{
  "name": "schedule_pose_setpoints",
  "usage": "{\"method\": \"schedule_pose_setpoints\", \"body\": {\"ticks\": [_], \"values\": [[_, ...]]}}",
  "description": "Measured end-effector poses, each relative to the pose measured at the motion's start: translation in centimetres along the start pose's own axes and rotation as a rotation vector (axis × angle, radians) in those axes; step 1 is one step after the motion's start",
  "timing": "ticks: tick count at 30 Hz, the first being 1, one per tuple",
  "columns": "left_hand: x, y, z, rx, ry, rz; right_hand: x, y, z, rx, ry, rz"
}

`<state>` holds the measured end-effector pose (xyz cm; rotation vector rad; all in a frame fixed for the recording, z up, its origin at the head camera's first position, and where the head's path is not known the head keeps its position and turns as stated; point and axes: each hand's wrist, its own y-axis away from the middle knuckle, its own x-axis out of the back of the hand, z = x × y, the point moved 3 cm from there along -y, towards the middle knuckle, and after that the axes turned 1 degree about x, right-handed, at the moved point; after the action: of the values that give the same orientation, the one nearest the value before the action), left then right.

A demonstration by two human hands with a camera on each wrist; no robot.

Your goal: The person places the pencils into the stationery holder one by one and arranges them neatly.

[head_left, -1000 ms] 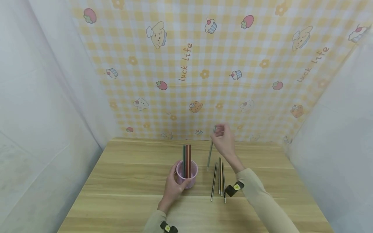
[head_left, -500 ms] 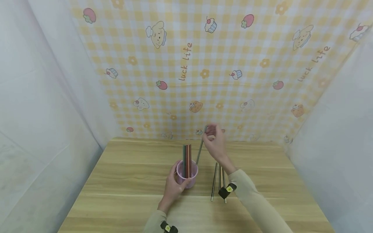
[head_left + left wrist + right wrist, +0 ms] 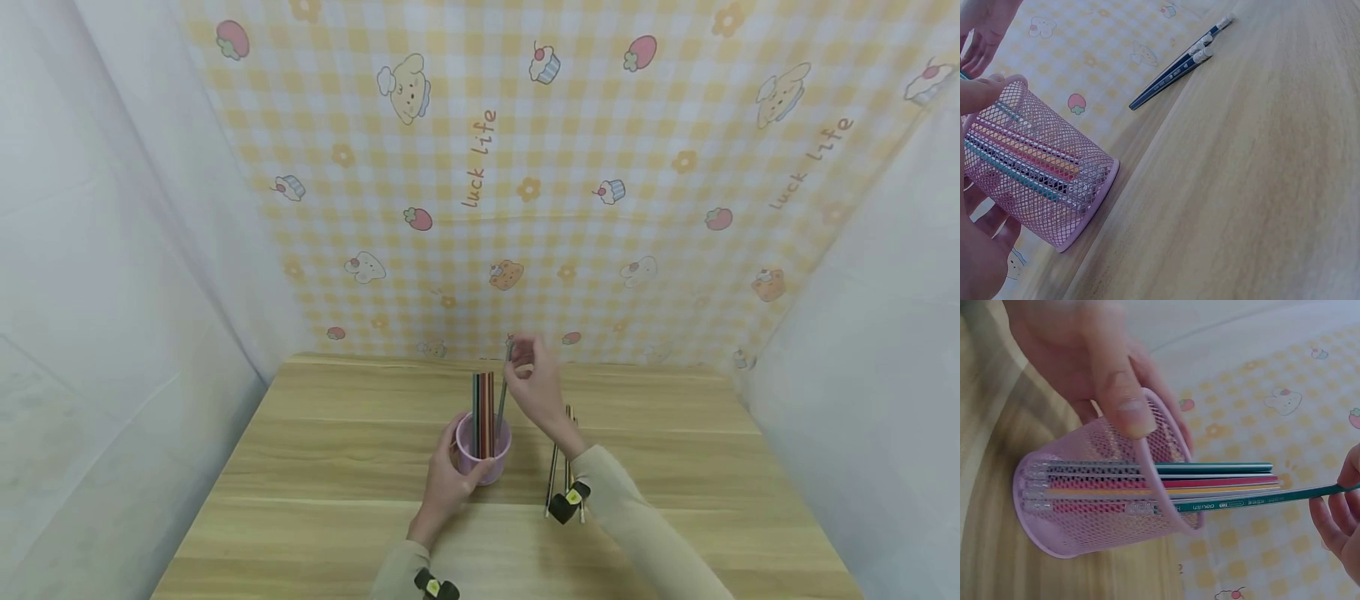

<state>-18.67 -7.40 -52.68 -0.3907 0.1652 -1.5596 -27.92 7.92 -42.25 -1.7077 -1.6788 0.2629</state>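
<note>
Pencil (image 3: 501,398), green, sits w/ its lower end in the pink mesh cup (image 3: 483,454) mid-table in the head view; right hand (image 3: 534,390) pinches its top, left hand (image 3: 444,483) wraps the cup. Spare pencils (image 3: 564,467) lie just right, partly under the sleeve.
Left wrist: spare pencils (image 3: 1180,61) well apart from the cup (image 3: 1041,169).
Right wrist: pencil (image 3: 1254,501) slants across the rim beside others; fingers (image 3: 1341,512) clamp it.

Looks like a little homemade recording booth rather than a real room: a wooden table (image 3: 315,467) boxed in by white sheets (image 3: 112,275), with a yellow checked cartoon cloth (image 3: 600,125) reading "luck life" hung behind it.
</note>
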Motion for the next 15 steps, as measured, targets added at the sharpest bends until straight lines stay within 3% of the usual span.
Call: {"method": "schedule_pose_setpoints", "body": {"ticks": [9,15], "values": [[0.1,0.0,-0.1,0.033,0.017,-0.008,-1.4,1.2,1.7,-0.005,0.015,-0.024],[0.1,-0.1,-0.1,0.018,0.026,-0.010,-2.0,1.9,2.2,-0.089,0.022,-0.050]]}}
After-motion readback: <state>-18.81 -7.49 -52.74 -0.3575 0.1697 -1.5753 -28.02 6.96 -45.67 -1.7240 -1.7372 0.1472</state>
